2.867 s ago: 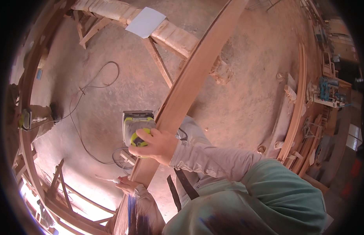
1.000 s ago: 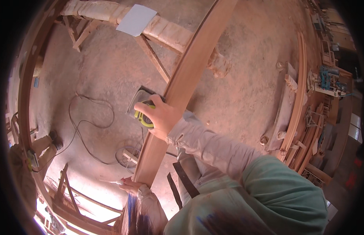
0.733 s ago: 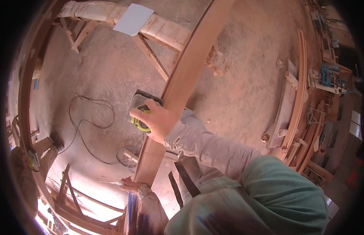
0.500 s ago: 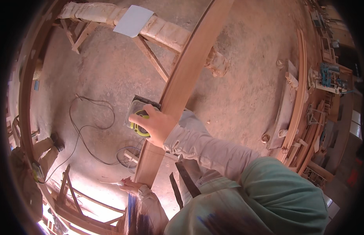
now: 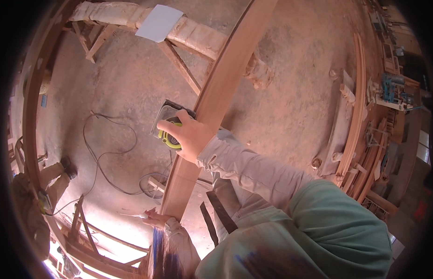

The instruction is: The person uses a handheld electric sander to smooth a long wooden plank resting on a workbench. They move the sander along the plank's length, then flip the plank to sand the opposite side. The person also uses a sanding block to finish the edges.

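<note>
The right hand (image 5: pixel 191 136) is closed over the top of a sander (image 5: pixel 169 129), a grey tool with a yellow-green grip and a dark square pad. The fingers (image 5: pixel 170 125) wrap the grip from the right. The sander sits against the left edge of a long curved plank (image 5: pixel 216 100), about midway along the visible length. The plank runs from the near centre, by the person's body, up to the far top of the view. The right forearm, in a pale grey sleeve (image 5: pixel 253 169), crosses the plank from the right.

The left hand (image 5: pixel 157 219) is at the near end of the plank, low in the view, touching its left edge. Whether it grips the plank or only rests on it cannot be told; the fingers are partly hidden and overexposed.

A black cable (image 5: pixel 109 160) loops over the dusty floor (image 5: pixel 291 107) left of the sander. At the far end, the plank passes over a pale wrapped beam (image 5: pixel 198 39) carrying a white sheet (image 5: pixel 159 22). A second curved timber (image 5: pixel 32 107) arcs along the left rim. Stacked curved boards (image 5: pixel 356 116) and a bench with tools (image 5: pixel 393 90) stand at the right. A wooden trestle (image 5: pixel 83 228) is near left.
</note>
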A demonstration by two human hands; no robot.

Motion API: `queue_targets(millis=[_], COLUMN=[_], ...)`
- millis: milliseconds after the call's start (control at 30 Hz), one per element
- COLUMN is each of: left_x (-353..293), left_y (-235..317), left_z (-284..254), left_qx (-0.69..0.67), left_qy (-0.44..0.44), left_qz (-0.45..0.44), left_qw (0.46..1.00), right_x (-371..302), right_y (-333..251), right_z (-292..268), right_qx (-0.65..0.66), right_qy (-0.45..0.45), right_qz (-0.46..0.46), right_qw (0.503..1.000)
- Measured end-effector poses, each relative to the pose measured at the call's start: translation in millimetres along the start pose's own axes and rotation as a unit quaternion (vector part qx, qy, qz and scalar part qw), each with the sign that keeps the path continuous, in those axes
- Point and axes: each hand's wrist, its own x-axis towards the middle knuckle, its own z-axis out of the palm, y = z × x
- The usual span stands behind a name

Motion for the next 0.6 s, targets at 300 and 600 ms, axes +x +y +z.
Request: queue_targets(millis=[300,600], left_x=[-4,-8], left_y=[23,28], left_z=[-9,-7], left_qx=[0.042,0.008], left_qy=[-0.036,-0.029], left_qz=[-0.045,-0.036], left_qw=[0.997,0.999], right_x=[-5,-8], right_y=[2,2], right_z=[0,1], right_qx=[0.024,0.013], right_qy=[-0.011,-0.030], right_qz=[-0.012,-0.022], right_qw=[1.000,0.999])
